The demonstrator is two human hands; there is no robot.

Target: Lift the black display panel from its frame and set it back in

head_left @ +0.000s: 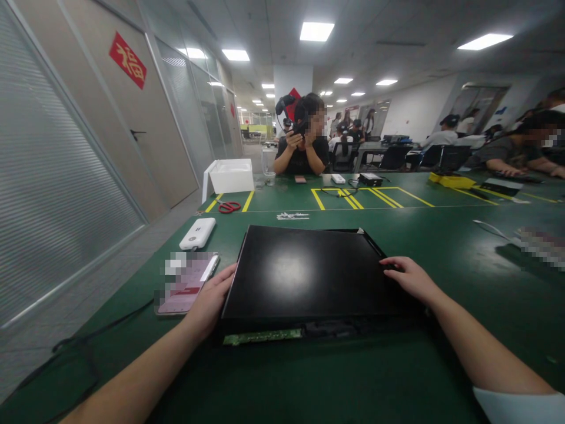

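Note:
A flat black panel (304, 274) lies on the green table (335, 377), with a strip of green circuit board (262, 337) showing under its near edge. My left hand (210, 300) grips the panel's left edge, fingers curled over it. My right hand (408, 275) rests on the panel's right edge, fingers spread flat on its top surface.
A phone (188, 284) and a white power bank (198, 233) lie left of the panel, a black cable (79, 344) trails off the near left. Red scissors (229, 206) and a white box (232, 175) sit further back. A seated person (302, 144) faces me across the table; others work at right.

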